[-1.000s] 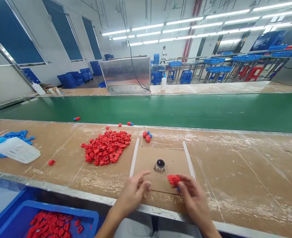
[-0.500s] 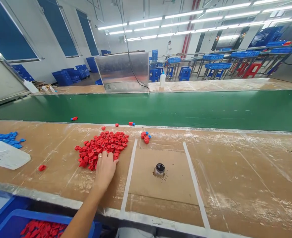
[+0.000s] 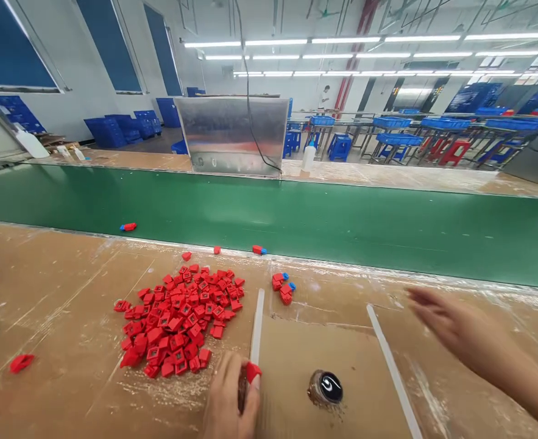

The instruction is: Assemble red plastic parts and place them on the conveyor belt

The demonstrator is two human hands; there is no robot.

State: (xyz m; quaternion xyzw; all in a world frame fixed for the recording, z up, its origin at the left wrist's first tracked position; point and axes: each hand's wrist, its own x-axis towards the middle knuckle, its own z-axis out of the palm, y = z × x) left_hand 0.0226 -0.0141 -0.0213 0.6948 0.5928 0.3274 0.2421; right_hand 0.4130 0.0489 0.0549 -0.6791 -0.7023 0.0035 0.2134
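And the left hand (image 3: pixel 232 393) is off the pile (image 3: pixel 181 320), pinching one red block (image 3: pixel 253 371) by the white strip (image 3: pixel 258 323), so a piece is picked; the right hand (image 3: pixel 446 320) swings into view, fingers outstretched.

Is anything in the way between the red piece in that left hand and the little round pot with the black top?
Nothing visible stands in the way: between the red piece in the left hand and the round pot, only flat cardboard shows.
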